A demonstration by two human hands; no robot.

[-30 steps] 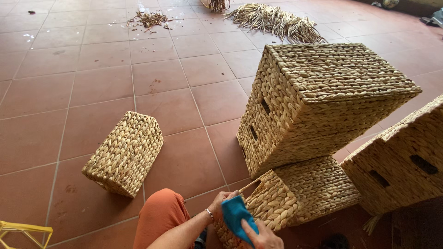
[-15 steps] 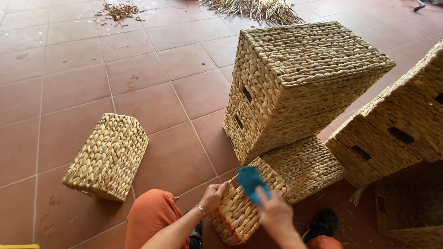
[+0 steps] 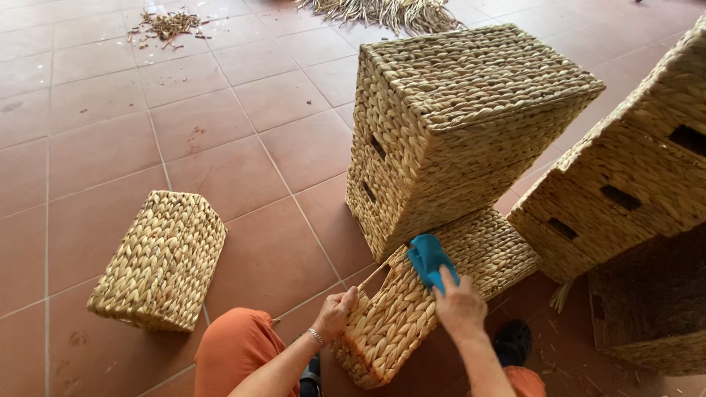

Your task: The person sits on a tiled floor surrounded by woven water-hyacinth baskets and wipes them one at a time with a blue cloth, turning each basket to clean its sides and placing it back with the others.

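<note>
- A small woven basket (image 3: 160,261) lies on its side at far left, well apart from the hands.
- The left hand (image 3: 335,315) presses the near edge of the low woven basket (image 3: 412,309), fingers curled on its rim, steadying it.
- The right hand (image 3: 460,310) pinches a blue brush (image 3: 430,259) against that basket's side; the step looks like brushing the weave, and the next stroke calls for a firm hold.
- Tall baskets (image 3: 448,125) lean above it.
- Terracotta floor tiles (image 3: 257,140) carry straw scraps (image 3: 165,26).
</note>
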